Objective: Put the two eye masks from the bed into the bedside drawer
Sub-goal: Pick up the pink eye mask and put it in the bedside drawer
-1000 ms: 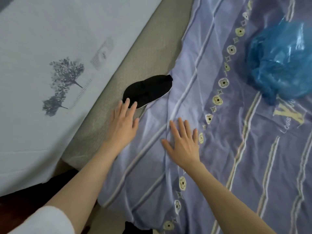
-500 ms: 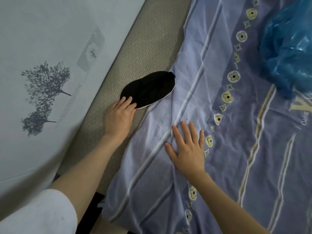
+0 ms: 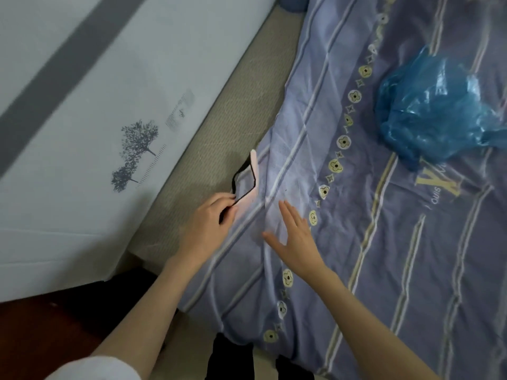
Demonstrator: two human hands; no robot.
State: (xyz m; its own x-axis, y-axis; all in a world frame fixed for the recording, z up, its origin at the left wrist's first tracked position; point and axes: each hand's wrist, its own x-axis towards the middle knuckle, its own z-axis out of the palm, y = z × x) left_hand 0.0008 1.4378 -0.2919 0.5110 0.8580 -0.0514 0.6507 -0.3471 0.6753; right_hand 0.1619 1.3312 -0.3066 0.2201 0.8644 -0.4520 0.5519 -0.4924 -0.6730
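Our left hand (image 3: 208, 218) pinches the black-strapped, pink-backed fabric eye mask (image 3: 251, 182), lifted edge-on, long axis running toward twelve o'clock from the fingers. Our right hand (image 3: 296, 237) hovers spread at three o'clock of it over the lilac striped bedsheet (image 3: 370, 242). Neither the second mask nor the drawer shows; a white wall panel (image 3: 82, 105) flanks the bed at nine o'clock.

A single head-worn view looks forward and steeply down, close over the bed (image 3: 411, 242). The wall (image 3: 96, 91) fills the upper left; both forearms enter from the lower edge.
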